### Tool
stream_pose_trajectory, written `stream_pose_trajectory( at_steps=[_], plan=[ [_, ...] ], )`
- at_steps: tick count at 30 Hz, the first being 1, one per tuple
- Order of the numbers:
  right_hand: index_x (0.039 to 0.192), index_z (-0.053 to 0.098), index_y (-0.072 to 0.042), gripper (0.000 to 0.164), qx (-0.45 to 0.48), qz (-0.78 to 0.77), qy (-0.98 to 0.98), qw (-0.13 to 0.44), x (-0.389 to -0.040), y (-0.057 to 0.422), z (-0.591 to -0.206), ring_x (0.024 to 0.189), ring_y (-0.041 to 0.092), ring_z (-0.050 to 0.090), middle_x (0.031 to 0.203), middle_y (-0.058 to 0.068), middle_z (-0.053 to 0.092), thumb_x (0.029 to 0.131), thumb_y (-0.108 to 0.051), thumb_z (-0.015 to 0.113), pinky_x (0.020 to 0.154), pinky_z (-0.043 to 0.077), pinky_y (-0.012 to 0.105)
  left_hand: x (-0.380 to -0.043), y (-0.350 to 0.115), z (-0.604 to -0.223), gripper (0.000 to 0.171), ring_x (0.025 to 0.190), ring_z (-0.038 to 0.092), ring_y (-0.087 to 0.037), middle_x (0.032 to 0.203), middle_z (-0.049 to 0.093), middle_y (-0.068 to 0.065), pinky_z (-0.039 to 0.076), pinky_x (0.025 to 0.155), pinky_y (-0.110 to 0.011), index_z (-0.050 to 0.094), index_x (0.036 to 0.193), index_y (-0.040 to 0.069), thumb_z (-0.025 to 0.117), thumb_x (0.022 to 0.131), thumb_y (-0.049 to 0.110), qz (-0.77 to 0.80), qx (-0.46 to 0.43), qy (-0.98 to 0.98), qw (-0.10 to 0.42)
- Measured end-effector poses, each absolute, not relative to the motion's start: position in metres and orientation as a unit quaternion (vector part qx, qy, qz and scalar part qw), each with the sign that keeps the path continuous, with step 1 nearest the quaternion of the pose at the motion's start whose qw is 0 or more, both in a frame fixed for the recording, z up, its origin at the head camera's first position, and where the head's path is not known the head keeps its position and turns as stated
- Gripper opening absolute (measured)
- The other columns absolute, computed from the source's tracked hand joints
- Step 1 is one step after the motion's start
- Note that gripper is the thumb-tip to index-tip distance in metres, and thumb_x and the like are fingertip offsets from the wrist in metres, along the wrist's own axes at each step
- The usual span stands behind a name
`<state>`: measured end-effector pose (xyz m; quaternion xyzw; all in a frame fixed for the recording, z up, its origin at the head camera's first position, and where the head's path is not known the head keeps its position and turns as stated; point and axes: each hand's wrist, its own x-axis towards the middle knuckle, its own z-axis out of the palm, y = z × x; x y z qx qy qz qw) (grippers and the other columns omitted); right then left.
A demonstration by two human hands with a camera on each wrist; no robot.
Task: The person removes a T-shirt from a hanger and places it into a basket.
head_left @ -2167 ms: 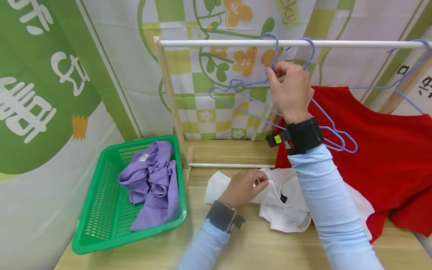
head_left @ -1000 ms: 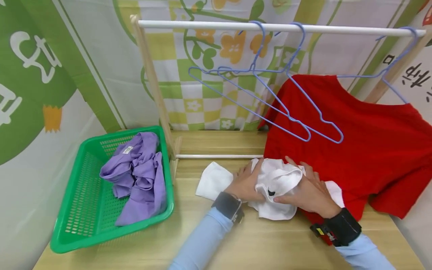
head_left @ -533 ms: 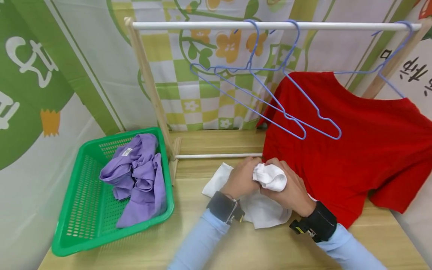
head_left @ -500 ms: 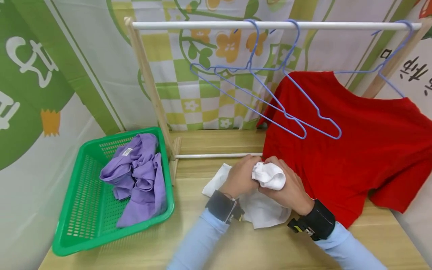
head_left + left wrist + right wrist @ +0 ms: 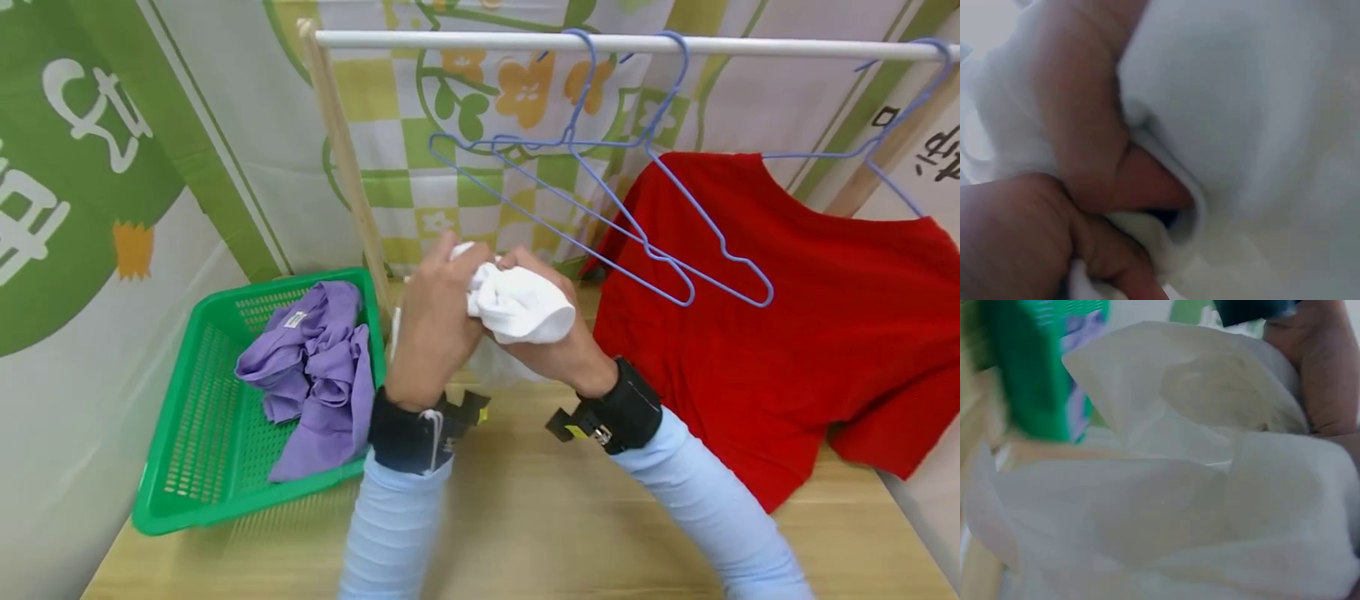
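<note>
A bunched white T-shirt (image 5: 523, 308) is held up off the table between both hands in the head view. My left hand (image 5: 437, 327) grips its left side, fingers curled into the cloth. From the right, my right hand (image 5: 572, 357) grips the gathered part, its fingers partly hidden by the fabric. In the left wrist view, fingers (image 5: 1085, 106) pinch the edge of an opening in the shirt (image 5: 1247, 119), with a small dark patch inside. Loose cloth of the shirt (image 5: 1166, 512) hangs down in the right wrist view.
Blue wire hangers (image 5: 573, 142) hang from a white rod (image 5: 465, 40) just beyond the hands. A red T-shirt (image 5: 750, 333) hangs at the right on another hanger. At left, a green basket (image 5: 168, 467) holds a purple garment (image 5: 330, 375) on the wooden table (image 5: 525, 517).
My right hand has left a hanger's hook and joined the left at the white T-shirt. Both hands have gathered it, then lifted it off the table, upward and to the left.
</note>
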<state>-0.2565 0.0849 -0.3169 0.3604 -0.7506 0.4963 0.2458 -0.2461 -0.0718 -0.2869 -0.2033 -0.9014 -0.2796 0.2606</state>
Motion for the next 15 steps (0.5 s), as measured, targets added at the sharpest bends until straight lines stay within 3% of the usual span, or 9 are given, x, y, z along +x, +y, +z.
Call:
stream_pose_trajectory(
  at_steps=[6,10,12,14,15],
  plan=[
    [0.112,0.056,0.009,0.042,0.437,0.54,-0.681,0.231,-0.271,0.014,-0.271,0.102,0.028,0.064,0.107,0.02,0.062,0.078,0.005,0.081,0.097,0.052,0.026,-0.231,-0.129,-0.233,0.014,0.091,0.061,-0.038,0.104,0.061,-0.024,0.054,0.082,-0.052,0.073,0.099,0.001,0.061,0.092,0.0,-0.27,-0.136,-0.882,0.361],
    [0.121,0.049,0.009,0.046,0.42,0.619,-0.65,0.133,-0.278,-0.033,-0.269,0.112,0.021,0.061,0.121,0.022,0.058,0.085,0.007,0.077,0.102,0.049,0.02,-0.227,-0.167,-0.222,0.022,0.095,0.057,-0.04,0.103,0.062,-0.026,0.043,0.08,-0.045,0.077,0.105,0.0,0.06,0.092,0.001,-0.276,-0.086,-0.877,0.385],
    [0.131,0.046,0.007,0.056,0.401,0.651,-0.642,0.057,-0.282,-0.054,-0.278,0.117,0.016,0.06,0.131,0.021,0.058,0.085,0.006,0.078,0.104,0.048,0.017,-0.228,-0.188,-0.224,0.045,0.108,0.052,-0.042,0.116,0.06,-0.028,0.04,0.09,-0.048,0.074,0.125,0.005,0.06,0.084,-0.005,-0.289,-0.049,-0.894,0.34],
    [0.144,0.039,0.001,0.068,0.381,0.649,-0.657,-0.047,-0.287,-0.066,-0.294,0.12,0.012,0.059,0.139,0.017,0.055,0.089,0.0,0.078,0.103,0.049,0.016,-0.231,-0.209,-0.231,0.075,0.127,0.042,-0.049,0.14,0.048,-0.034,0.035,0.106,-0.055,0.055,0.153,0.011,0.065,0.08,-0.004,-0.289,-0.014,-0.926,0.242],
    [0.154,0.034,-0.004,0.079,0.361,0.626,-0.683,-0.102,-0.289,-0.067,-0.302,0.124,0.011,0.059,0.146,0.014,0.054,0.09,-0.008,0.08,0.103,0.051,0.018,-0.232,-0.219,-0.236,0.087,0.139,0.033,-0.053,0.153,0.036,-0.037,0.027,0.117,-0.062,0.041,0.162,0.013,0.068,0.08,-0.003,-0.286,-0.002,-0.94,0.184]
  ],
)
